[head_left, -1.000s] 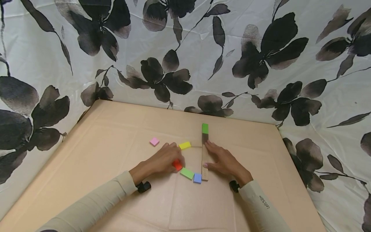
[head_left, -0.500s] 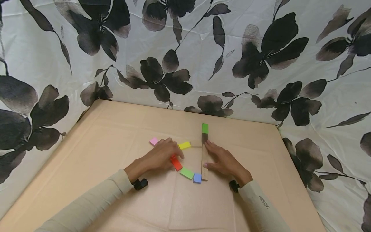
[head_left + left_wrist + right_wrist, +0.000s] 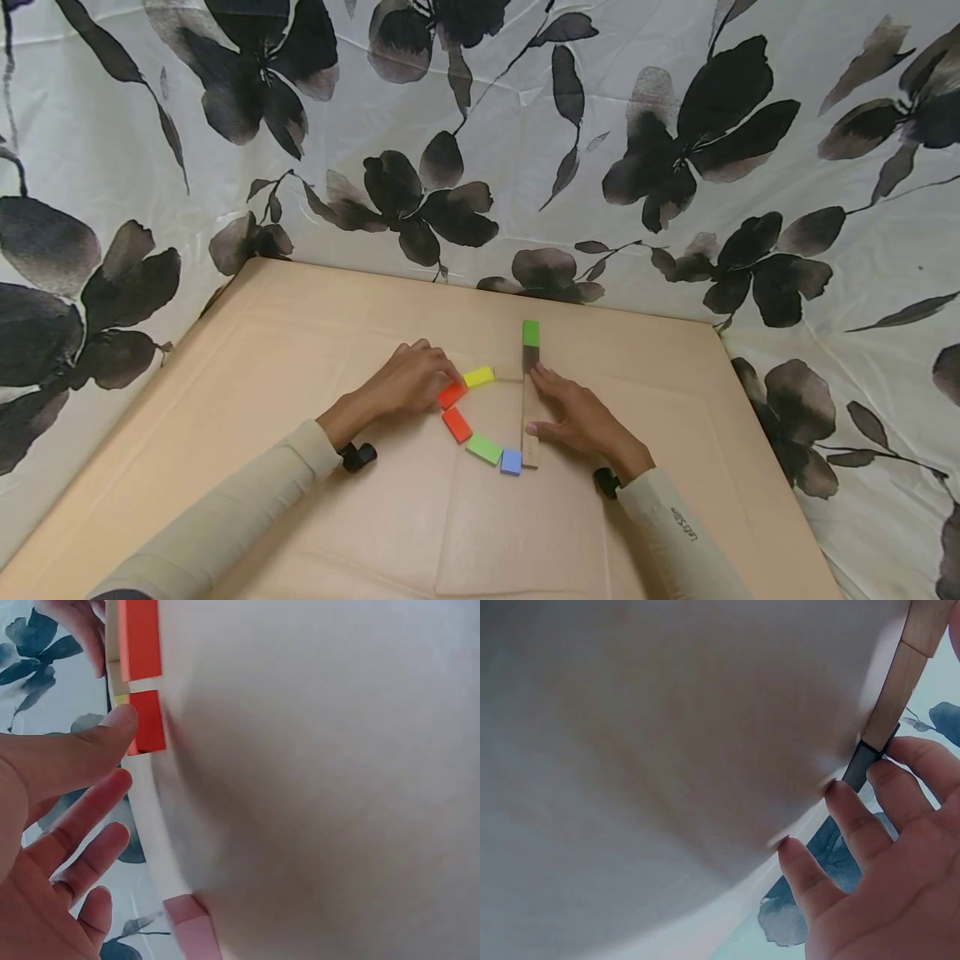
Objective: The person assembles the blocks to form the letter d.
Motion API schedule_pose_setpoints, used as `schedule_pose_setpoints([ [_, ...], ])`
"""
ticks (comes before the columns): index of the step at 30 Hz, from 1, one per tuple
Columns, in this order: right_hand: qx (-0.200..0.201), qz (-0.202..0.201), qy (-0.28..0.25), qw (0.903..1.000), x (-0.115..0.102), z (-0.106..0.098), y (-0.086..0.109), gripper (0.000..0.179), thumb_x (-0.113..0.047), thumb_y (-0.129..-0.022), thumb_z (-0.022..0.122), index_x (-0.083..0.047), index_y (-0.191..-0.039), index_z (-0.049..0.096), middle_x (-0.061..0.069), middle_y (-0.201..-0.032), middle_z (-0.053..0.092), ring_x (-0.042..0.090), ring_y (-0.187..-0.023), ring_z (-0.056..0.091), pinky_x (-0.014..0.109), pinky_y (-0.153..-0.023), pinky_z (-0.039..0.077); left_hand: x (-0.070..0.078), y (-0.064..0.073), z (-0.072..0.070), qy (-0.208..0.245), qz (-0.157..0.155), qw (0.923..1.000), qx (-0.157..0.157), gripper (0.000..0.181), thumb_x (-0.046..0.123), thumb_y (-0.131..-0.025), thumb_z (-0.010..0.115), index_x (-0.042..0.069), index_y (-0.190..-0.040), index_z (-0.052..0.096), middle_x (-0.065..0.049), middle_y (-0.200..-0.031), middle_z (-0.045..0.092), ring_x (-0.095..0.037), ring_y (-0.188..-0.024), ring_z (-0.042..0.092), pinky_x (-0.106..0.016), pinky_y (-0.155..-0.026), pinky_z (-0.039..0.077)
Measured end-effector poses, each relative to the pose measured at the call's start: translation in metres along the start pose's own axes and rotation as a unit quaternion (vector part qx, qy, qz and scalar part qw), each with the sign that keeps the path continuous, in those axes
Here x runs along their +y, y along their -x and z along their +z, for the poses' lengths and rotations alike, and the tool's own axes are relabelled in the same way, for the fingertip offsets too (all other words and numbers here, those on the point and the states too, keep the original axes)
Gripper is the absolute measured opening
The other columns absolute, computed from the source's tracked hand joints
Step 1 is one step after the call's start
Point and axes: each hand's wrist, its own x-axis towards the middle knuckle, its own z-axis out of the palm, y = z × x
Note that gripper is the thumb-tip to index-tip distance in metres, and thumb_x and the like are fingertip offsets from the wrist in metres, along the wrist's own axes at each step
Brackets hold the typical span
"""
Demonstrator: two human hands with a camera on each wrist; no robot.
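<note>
My left hand (image 3: 408, 379) pinches a red block (image 3: 452, 394), its thumb on the block's side in the left wrist view. That block lies next to a yellow block (image 3: 478, 377); a second red block (image 3: 457, 425) is just below it. A green block (image 3: 483, 449) and a blue block (image 3: 511, 462) continue the curve to a straight column of wooden blocks (image 3: 530, 408). My right hand (image 3: 581, 412) rests along the column's right side, fairly straight fingers touching a dark block (image 3: 531, 358) and the wood. A bright green block (image 3: 531, 332) tops the column.
A pink block (image 3: 193, 926) lies on the table in the left wrist view, hidden behind my left hand in the head view. The tan tabletop (image 3: 337, 533) ends at a floral cloth (image 3: 540, 167) behind and at the sides.
My left hand has moved up and left from the lower red block. A red block now shows at its fingertips beside the yellow one. The right hand stays put.
</note>
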Motion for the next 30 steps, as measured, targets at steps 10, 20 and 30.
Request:
schedule_pose_setpoints([
  [10, -0.001, 0.001, 0.0, 1.0, 0.0, 0.0, -0.001, 0.095, -0.039, -0.092, 0.083, -0.008, -0.166, 0.032, 0.012, -0.177, 0.024, 0.039, -0.162, 0.027, 0.06, -0.126, 0.03, -0.006, -0.002, 0.007, 0.011, 0.019, 0.9998, -0.002, 0.036, 0.016, -0.08, 0.092, 0.022, -0.114, 0.082, 0.007, -0.114, 0.08, -0.016, -0.102, 0.056, -0.032, -0.079, 0.033],
  [20, -0.003, 0.003, 0.0, 1.0, 0.0, -0.001, -0.001, 0.095, -0.039, -0.092, 0.083, -0.008, -0.167, 0.032, 0.012, -0.177, 0.024, 0.039, -0.162, 0.027, 0.06, -0.126, 0.03, -0.004, -0.005, 0.009, 0.028, -0.002, 0.9996, -0.002, 0.037, 0.022, -0.082, 0.093, 0.019, -0.117, 0.081, 0.006, -0.115, 0.079, -0.017, -0.105, 0.056, -0.033, -0.082, 0.033],
  [30, -0.002, 0.004, 0.002, 1.0, 0.001, -0.001, -0.001, 0.095, -0.039, -0.092, 0.083, -0.009, -0.167, 0.032, 0.011, -0.177, 0.024, 0.039, -0.162, 0.027, 0.06, -0.126, 0.03, -0.003, -0.006, 0.012, 0.036, -0.004, 0.9993, 0.004, 0.039, 0.019, -0.08, 0.093, 0.017, -0.117, 0.08, 0.004, -0.114, 0.079, -0.018, -0.107, 0.057, -0.034, -0.085, 0.036],
])
